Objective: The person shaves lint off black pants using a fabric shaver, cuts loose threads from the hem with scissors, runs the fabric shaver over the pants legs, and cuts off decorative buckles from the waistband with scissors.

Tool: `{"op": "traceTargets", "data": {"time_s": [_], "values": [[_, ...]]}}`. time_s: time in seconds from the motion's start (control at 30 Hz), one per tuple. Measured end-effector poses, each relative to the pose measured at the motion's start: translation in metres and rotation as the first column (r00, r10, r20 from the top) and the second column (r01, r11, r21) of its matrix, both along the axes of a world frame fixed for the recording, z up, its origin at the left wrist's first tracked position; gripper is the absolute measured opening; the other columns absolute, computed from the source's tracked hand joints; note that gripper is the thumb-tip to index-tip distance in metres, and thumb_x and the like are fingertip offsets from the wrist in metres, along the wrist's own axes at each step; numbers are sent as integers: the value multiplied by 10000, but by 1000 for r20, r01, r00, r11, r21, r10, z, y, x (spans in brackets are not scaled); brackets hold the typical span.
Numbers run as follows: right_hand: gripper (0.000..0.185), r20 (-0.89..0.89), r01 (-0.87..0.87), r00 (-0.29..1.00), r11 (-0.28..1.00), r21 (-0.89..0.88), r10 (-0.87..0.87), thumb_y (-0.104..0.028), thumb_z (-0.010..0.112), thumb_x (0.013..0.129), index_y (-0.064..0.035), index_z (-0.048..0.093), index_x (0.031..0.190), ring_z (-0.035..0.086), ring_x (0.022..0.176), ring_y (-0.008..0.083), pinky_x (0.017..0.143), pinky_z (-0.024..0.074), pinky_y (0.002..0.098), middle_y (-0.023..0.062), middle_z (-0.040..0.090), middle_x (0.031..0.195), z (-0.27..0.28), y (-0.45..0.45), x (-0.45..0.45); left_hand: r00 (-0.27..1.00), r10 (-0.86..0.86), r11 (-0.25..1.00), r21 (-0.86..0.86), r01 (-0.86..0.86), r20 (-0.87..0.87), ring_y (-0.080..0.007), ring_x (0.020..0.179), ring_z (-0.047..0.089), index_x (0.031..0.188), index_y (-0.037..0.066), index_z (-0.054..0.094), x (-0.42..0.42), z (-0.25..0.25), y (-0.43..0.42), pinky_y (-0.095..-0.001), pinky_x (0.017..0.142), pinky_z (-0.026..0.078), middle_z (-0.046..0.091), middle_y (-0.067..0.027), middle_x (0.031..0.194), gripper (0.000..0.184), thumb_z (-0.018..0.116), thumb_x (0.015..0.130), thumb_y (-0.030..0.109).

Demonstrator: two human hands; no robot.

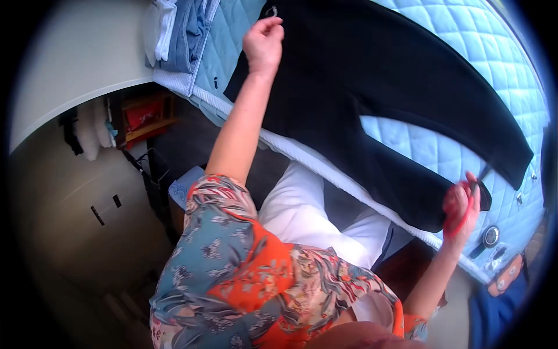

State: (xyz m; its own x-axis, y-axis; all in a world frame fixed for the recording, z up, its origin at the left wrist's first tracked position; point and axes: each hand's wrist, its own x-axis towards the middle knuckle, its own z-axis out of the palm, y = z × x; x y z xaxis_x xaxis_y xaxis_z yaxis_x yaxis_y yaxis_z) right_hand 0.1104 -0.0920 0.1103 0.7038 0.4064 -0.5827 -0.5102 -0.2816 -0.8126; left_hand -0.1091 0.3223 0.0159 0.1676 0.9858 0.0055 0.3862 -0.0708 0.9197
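Observation:
A pair of black trousers [325, 75] lies spread over a light blue quilted bedcover [407, 136], its legs reaching to the right. At the upper left edge of the trousers, my left hand [264, 45] is closed with its fingertips pinched together. A small pale loop [272, 11] shows just beyond those fingers; whether they grip it is unclear. My right hand [464, 203] is wrapped around the red handles of scissors [459, 224] near the trouser leg ends. The dark blades point up and away over the bedcover, between the leg ends.
Folded jeans [189, 43] and white cloth [160, 32] rest at the bed's upper left corner. Near the right edge lie a round watch-like object [491, 235] and an orange-brown pouch [507, 275]. A pale panel [70, 58] stands at left, beside a wooden shelf [145, 119].

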Motion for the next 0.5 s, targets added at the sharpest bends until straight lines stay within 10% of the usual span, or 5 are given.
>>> {"op": "traceTargets", "data": {"time_s": [0.23, 0.5], "values": [[391, -24, -300, 953, 949, 101, 304, -156, 645, 854, -3, 528, 1195, 480, 558, 63, 499, 369, 180, 6, 512, 713, -25, 246, -115, 896, -268, 926, 161, 341, -353, -109, 609, 585, 881, 33, 684, -39, -23, 71, -249, 630, 500, 622, -28, 751, 310, 783, 674, 242], [416, 60, -295, 955, 951, 93, 290, -183, 700, 813, -13, 576, 1171, 562, 614, 59, 521, 436, 186, 44, 643, 812, -74, 352, -142, 930, -358, 931, -102, 349, -83, -213, 652, 630, 930, 31, 643, -40, -18, 75, -326, 613, 499, 649, -100, 761, 252, 722, 718, 141]]}}
